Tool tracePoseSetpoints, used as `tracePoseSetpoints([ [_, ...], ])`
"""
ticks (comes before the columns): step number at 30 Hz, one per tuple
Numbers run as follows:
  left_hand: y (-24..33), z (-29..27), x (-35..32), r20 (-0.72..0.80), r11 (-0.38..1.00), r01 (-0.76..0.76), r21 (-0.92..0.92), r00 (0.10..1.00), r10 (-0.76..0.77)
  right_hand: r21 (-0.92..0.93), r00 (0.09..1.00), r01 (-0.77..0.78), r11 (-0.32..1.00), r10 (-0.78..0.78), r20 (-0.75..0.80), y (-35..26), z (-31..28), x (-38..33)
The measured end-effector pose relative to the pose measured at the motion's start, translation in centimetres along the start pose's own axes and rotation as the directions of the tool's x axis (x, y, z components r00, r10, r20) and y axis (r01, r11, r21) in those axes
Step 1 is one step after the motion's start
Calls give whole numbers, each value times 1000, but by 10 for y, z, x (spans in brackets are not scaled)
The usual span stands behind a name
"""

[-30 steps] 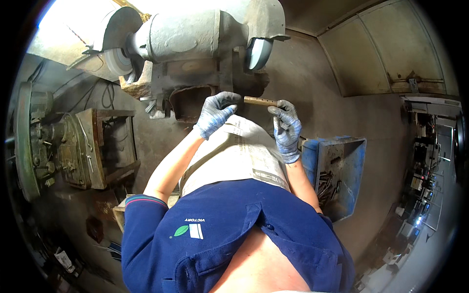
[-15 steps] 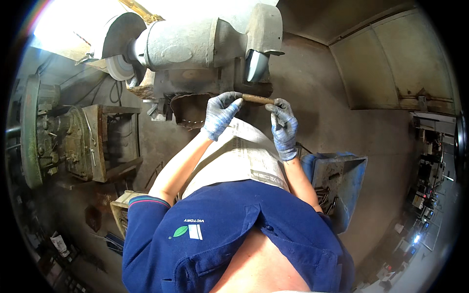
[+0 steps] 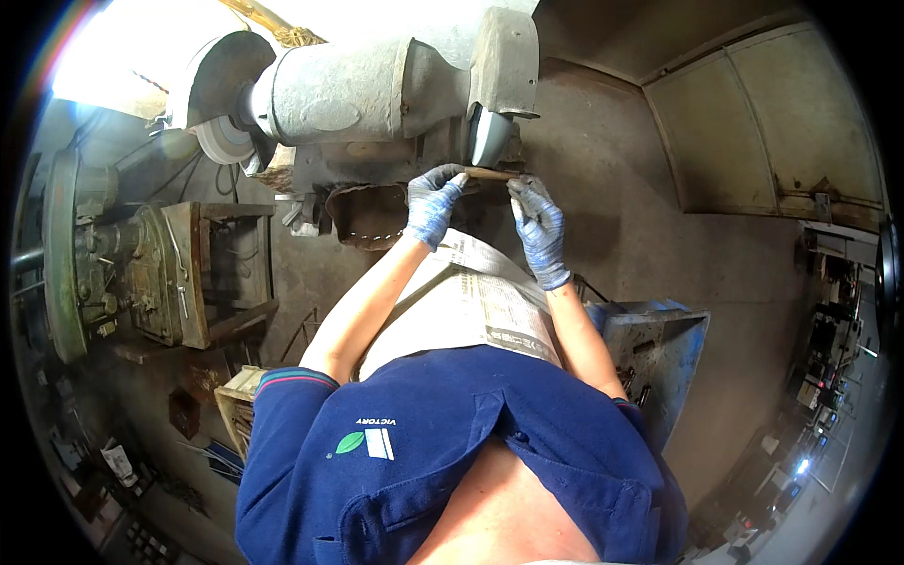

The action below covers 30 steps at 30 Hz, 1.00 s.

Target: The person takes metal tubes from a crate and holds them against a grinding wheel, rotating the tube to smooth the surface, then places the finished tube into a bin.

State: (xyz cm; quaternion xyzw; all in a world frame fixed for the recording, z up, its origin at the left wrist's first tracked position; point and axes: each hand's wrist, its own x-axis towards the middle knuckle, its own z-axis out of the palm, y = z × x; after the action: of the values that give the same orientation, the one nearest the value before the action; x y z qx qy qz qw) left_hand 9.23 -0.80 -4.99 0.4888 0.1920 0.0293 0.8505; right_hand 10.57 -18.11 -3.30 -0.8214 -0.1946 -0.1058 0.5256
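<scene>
Slim brown metal-looking rod (image 3: 491, 173), ends pinched in blue-gloved left grip (image 3: 432, 209) and right grip (image 3: 539, 226), seems presented to pale grey grinding wheel (image 3: 490, 139); next move wants steady pressure.

The brown rod (image 3: 492, 173), earlier apart from the right-hand grinding wheel (image 3: 490, 139), has moved up to its lower edge.

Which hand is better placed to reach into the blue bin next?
Likely the right hand: the bin is nearer it, at the person's right. The left hand is farther across. Both hold the rod.
</scene>
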Motion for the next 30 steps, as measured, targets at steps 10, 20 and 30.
tracePoseSetpoints([
  [10, -14, 5, 10, -38, 1000, -3, 12, 999, 3, 338, 951, -303, 891, 304, 53, 23, 5, -10],
  [20, -2, -37, 16, -121, 998, 18, 66, 993, -10, 439, 958, -278, 855, 283, 55, 8, 43, 0],
  [30, -20, -2, 23, -73, 996, 26, 85, 997, -20, 452, 911, -394, 800, 404, 78, 37, 11, -7],
])
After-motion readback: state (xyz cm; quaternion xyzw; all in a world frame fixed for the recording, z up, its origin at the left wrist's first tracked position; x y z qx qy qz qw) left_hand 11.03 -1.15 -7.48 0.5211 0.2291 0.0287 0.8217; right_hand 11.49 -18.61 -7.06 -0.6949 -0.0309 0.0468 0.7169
